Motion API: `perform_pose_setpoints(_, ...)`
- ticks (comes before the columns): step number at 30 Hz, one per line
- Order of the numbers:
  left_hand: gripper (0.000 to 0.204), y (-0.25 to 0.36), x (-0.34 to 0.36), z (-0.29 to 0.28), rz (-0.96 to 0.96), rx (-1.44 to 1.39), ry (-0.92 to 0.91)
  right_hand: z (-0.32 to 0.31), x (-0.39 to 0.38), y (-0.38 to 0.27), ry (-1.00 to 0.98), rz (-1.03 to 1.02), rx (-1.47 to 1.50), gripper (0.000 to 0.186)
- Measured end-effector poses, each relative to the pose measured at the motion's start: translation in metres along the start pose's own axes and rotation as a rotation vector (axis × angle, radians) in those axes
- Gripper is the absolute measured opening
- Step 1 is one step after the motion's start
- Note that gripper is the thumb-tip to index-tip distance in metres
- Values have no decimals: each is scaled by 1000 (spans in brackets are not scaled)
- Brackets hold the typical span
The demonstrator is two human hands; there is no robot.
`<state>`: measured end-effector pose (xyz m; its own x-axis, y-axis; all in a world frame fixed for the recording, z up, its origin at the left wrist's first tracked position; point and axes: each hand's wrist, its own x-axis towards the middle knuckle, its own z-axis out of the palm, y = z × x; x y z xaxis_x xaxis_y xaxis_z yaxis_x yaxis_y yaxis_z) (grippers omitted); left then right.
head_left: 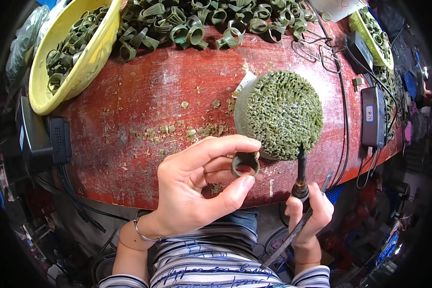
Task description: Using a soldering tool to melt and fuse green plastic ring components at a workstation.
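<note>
At mid-frame, your left hand (pixel 194 180)'s thumb and fingers pinch a dark-green, plastic-looking ring (pixel 245 157), probably light and stiff; best held by its rim. Lower right, your right hand (pixel 317 213) grips a black, pen-shaped tool (pixel 301 175) and grey metal strip (pixel 291 236).

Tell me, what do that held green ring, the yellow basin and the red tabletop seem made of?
Green ring: perhaps wax or plastic, with an even color and dull sheen.
Yellow basin: likely plastic, slightly glossy, with one even color and a smooth rim.
Red tabletop: apparently wood or wood-look board, its glossy finish worn; streaks and pale scuffs show.
</note>
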<state>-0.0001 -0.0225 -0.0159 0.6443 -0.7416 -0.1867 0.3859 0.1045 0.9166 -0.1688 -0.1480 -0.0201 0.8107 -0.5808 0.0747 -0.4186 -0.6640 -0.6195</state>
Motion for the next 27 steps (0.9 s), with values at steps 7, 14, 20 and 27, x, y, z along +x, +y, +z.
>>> perform_pose_setpoints(7, 37, 0, -1, -1, 3, 4, -3, 0, 12, -6, 55, 42, -56, 24)
perform_pose_setpoints(14, 37, -1, -1, 0, 45, 27, 7, -3, 14, -7, 41, 38, -86, 24)
perform_pose_setpoints(20, 37, -3, -1, -1, 68, 56, 0, -3, 15, -8, 43, 38, -72, 24)
perform_pose_setpoints(27, 36, -3, -2, -1, 129, 116, -27, -4, 15, -7, 41, 39, -71, 24)
